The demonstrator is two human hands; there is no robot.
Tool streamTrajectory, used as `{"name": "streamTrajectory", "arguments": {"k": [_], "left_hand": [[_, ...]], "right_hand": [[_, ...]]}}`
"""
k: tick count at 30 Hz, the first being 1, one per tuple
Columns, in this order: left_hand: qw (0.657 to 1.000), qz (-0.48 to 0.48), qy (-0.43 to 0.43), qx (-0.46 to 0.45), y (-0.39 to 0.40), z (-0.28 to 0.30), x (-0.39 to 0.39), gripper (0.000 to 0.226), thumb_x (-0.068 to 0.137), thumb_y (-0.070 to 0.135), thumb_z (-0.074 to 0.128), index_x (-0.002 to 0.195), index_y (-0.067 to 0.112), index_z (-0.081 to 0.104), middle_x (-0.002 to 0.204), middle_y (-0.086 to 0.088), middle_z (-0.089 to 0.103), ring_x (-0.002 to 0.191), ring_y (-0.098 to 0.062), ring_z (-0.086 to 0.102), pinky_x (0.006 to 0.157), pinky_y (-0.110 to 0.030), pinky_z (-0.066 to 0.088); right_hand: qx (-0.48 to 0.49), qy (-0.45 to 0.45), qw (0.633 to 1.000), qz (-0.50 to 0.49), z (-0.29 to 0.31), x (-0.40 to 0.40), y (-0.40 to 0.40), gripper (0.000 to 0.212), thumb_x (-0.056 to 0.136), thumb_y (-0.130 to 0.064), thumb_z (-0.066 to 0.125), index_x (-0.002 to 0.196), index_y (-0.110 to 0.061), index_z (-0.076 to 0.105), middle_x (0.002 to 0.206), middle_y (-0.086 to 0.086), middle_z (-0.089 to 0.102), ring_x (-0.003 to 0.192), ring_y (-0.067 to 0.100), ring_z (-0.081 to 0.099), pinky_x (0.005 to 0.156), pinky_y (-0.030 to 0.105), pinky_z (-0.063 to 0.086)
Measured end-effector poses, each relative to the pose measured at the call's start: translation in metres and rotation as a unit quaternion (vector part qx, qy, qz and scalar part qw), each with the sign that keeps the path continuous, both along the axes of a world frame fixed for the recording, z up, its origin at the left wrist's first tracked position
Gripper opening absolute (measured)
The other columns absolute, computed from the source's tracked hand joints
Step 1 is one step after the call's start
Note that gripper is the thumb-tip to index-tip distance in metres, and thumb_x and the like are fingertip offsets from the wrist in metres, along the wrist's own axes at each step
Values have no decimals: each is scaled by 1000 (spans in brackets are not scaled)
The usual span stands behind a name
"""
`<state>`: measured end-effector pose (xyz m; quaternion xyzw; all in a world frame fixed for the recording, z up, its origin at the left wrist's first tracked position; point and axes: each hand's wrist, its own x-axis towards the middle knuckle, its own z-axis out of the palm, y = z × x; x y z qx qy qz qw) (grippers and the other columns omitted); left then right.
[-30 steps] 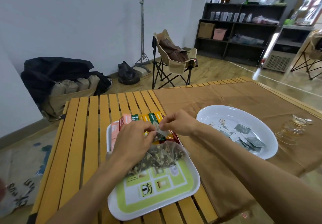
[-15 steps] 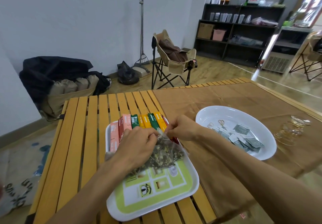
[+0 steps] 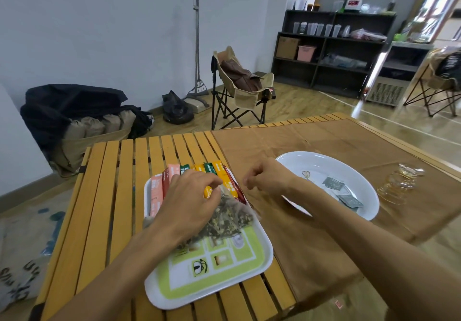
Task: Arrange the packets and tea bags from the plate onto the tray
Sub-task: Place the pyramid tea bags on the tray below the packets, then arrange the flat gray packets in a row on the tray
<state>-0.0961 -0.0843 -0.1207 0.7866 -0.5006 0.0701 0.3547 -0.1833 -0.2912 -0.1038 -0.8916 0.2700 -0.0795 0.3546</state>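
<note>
A white tray (image 3: pixel 249 274) with a green printed centre lies on the slatted wooden table. Along its far edge stands a row of stick packets (image 3: pixel 225 178) in pink, green, orange and red. A pile of mesh tea bags (image 3: pixel 228 217) filled with dried herbs rests in the tray's middle. My left hand (image 3: pixel 185 201) lies on that pile, fingertips pinching one bag's top. My right hand (image 3: pixel 265 176) hovers between tray and plate, fingers loosely curled, nothing visible in it. The white oval plate (image 3: pixel 324 162) to the right holds a few grey sachets (image 3: pixel 333 183) and a string loop.
A brown cloth (image 3: pixel 287 143) covers the table's right half under the plate. Clear glass cups (image 3: pixel 399 183) stand at the far right on the cloth. Beyond the table are a folding chair (image 3: pixel 239 88), dark shelves and bags on the floor.
My right hand has let go of the tea bag it held with the left and has drawn back to the right, off the tray. My left hand stays on the pile.
</note>
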Motion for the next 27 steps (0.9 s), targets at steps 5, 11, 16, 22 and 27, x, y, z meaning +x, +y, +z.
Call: {"name": "streamTrajectory", "arguments": {"k": [5,11,16,22,27], "left_hand": [[997,-68,-16,14,12,0,-20,11,92,30,55,94,35,65,85,26,58,87,4,51,78,-28,46],[987,-124,-12,98,31,-19,-38,10,92,38,55,90,35,64,82,24,59,81,6,53,71,-27,50],[973,-158,0,168,36,-40,-52,47,84,74,40,111,41,60,105,30,53,100,14,43,86,-14,39],[972,-184,-15,145,31,-56,-61,45,91,65,32,116,40,60,112,29,53,108,15,36,94,-17,32],[969,-213,-30,119,27,-62,-65,48,97,59,24,111,35,64,116,25,57,113,12,38,97,-16,27]], "right_hand": [[-52,42,992,-107,-1,-36,-36,17,83,-8,61,80,-2,77,84,13,75,81,24,67,74,34,55],[-117,105,969,-193,-8,-75,-73,23,88,-6,54,102,-2,72,104,15,72,92,30,64,81,41,56],[-85,161,967,-178,-14,-89,-82,44,83,-22,72,125,-14,60,108,6,59,94,22,52,76,30,41],[-79,203,964,-154,-18,-89,-88,50,82,-28,72,129,-20,59,118,4,59,96,21,53,79,29,41],[-62,175,969,-165,-20,-91,-93,47,76,-27,79,118,-23,59,111,2,59,87,15,56,65,27,42]]}}
